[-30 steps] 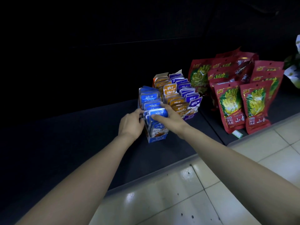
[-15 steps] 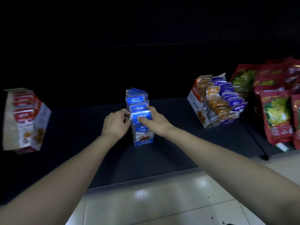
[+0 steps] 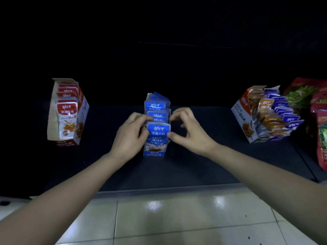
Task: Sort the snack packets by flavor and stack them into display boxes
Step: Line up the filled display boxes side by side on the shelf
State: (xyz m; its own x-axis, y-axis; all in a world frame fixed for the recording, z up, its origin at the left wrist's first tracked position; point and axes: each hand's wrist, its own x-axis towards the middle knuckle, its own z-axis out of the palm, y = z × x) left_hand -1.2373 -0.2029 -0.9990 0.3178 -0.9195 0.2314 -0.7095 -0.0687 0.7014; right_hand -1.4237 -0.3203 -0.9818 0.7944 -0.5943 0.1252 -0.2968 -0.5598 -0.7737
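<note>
A narrow blue display box [image 3: 153, 153] full of upright blue packets [image 3: 158, 129] stands mid-shelf. My left hand [image 3: 130, 137] grips the stack's left side, fingers curled round the packet edges. My right hand [image 3: 190, 131] is at the right side, curved in a C; its forefinger and thumb tips pinch the right edge of the front packet. A red-and-white box [image 3: 80, 117] of red packets [image 3: 67, 117] stands at the left. At the right, another box [image 3: 243, 114] holds orange packets [image 3: 265, 110] and blue-purple packets [image 3: 286, 114] in mixed rows.
Large red bags [image 3: 320, 128] with green pictures lean at the far right. The dark shelf [image 3: 203, 170] ends in a metal front edge above a glossy tiled floor [image 3: 177, 223]. The space behind the boxes is black.
The blue box has moved left, away from the orange-and-purple box, to mid-shelf. My right hand slid off the packet tops to the stack's right edge. The red box has come into view.
</note>
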